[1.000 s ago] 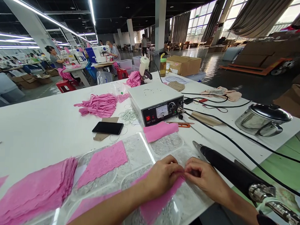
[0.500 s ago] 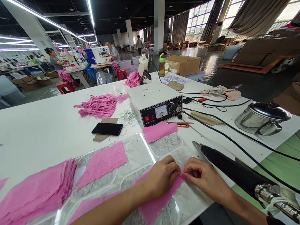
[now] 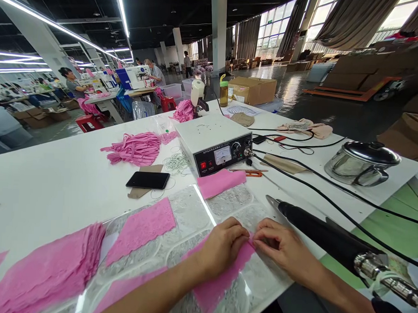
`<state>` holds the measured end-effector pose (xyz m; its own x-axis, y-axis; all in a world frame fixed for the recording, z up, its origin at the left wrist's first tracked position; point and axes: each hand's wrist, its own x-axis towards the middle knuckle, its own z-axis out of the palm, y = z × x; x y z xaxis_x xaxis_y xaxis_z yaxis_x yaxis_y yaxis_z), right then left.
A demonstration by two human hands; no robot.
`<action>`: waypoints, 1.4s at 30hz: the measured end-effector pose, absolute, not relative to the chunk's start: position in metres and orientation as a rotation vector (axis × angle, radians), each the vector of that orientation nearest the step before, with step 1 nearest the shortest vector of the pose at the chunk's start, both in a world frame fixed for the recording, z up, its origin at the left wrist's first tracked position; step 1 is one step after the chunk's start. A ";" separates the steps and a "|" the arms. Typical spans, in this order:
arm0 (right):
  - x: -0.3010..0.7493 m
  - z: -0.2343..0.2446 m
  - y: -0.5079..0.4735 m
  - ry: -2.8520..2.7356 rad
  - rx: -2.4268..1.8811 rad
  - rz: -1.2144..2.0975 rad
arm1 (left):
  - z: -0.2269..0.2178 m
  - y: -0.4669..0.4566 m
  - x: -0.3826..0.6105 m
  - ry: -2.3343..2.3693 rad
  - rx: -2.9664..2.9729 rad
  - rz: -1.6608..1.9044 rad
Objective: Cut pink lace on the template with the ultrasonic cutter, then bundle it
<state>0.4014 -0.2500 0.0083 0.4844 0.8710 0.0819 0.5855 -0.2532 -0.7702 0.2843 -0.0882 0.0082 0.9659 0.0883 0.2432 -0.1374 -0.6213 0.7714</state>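
both hands down on the clear plastic sheet [image 3: 192, 211] at the near table edge. left hand [image 3: 222, 247] and right hand [image 3: 283, 247] meet fingertip to fingertip, pinching the top corner of a pink fabric piece [image 3: 217, 281] that lies flat under them. black handheld tool [image 3: 316, 230] lies just right of the right hand. control box [image 3: 214, 143] stands further back, phone [image 3: 148, 179] to its left, pink stack [image 3: 48, 269] far left.

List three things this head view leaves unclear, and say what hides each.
1. Head view: the fingertips of the left hand and right hand meet over the pink cloth, so the grip itself is hidden.
2. The pink stack runs off the left edge.
3. The meter box labels are too small.
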 end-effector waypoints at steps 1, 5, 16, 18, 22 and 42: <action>0.402 0.007 -0.250 -1.196 -1.961 0.469 | 0.008 -0.088 0.284 -0.031 2.213 0.327; 0.402 0.006 -0.251 -1.170 -1.959 0.475 | 0.007 -0.087 0.285 -0.012 2.192 0.331; 0.401 0.009 -0.250 -1.150 -1.959 0.435 | 0.018 -0.085 0.286 0.156 2.085 0.275; 0.400 0.009 -0.251 -1.153 -1.971 0.420 | 0.023 -0.084 0.285 0.193 2.052 0.271; 0.397 0.008 -0.256 -1.158 -2.019 0.253 | 0.033 -0.076 0.273 0.298 1.934 0.265; 0.322 0.059 -0.119 -1.844 -1.562 1.096 | 0.059 -0.028 0.109 0.465 1.227 0.445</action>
